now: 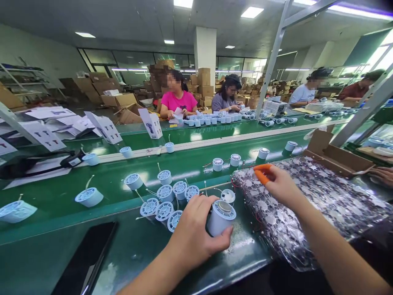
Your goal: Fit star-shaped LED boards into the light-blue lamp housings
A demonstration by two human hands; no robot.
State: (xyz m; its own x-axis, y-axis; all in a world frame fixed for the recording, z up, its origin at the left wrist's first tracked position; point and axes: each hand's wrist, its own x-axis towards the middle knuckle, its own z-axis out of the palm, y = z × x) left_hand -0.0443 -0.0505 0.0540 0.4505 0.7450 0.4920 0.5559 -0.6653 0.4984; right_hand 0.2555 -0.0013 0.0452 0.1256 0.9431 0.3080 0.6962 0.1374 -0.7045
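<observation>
My left hand point(196, 229) is closed around a light-blue round plastic housing point(221, 221), which stands upright near the bench edge with a silvery disc on its top. Just behind it is another blue housing point(227, 196) with a white part inside. To the left, a cluster of similar housings point(165, 193) stands close together, several with thin pale wires sticking up. My right hand point(278, 182) wears orange finger covers on thumb and forefinger, their tips pinched together. Whatever may be between them is too small to tell. Below that hand lies a plastic-wrapped pack of small white-and-dark wired parts point(307, 196).
A black phone point(87, 256) lies at the front left. More housings stand along the green conveyor belt point(190, 166). An opened cardboard box point(337, 153) sits behind the pack. Metal posts point(273, 57) rise on the right. Co-workers point(179, 98) sit across the line, and another person's hand point(382, 176) shows at the right edge.
</observation>
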